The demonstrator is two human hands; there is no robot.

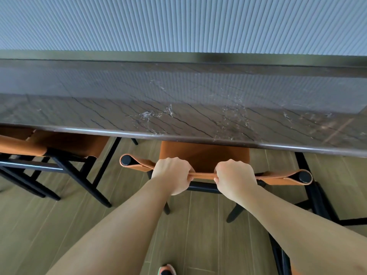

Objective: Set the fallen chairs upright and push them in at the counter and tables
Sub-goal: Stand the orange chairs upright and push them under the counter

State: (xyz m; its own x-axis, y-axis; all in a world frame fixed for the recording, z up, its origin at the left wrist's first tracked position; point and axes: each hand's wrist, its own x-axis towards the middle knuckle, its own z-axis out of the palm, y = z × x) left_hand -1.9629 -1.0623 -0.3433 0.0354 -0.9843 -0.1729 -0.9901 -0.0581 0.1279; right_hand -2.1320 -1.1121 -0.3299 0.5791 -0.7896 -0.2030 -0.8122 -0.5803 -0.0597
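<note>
1. Two hands grasp one orange chair (204, 155) by its backrest strap (202, 175): the left hand (171, 175) and the right hand (234, 178) are each clenched round the top edge, near each other at mid-span.
2. Chair: upright on black legs, its seat front tucked under the edge of the dark veined surface (178, 108).
3. Second chair (65, 142), to the left: upright, seat likewise under the surface.
4. Wood-plank floor (208, 235); the toe of a shoe (165, 270) at the bottom edge.
5. Ribbed grey wall (178, 22) behind the surface.
</note>
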